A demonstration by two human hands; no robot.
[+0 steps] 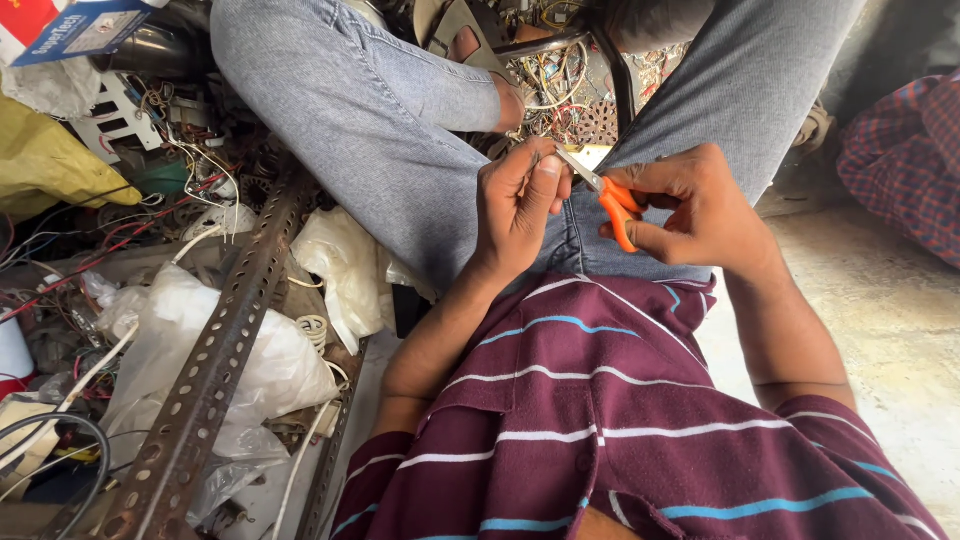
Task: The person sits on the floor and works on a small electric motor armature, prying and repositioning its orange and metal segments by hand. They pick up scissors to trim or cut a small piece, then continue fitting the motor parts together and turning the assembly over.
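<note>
Two hands meet over the person's lap, just above the blue jeans (380, 120). The right hand (700, 205) is closed around the orange handles of a pair of scissors (608, 196), and the thin metal blades point toward the left hand (520, 205). The left hand has its fingers curled and its thumb pressed to them, pinching something too small to see right at the blade tips. To the left of the legs a rusty metal bar with holes (215, 350) lies across white plastic bags (270, 360) and a heap of tangled wires (150, 200).
</note>
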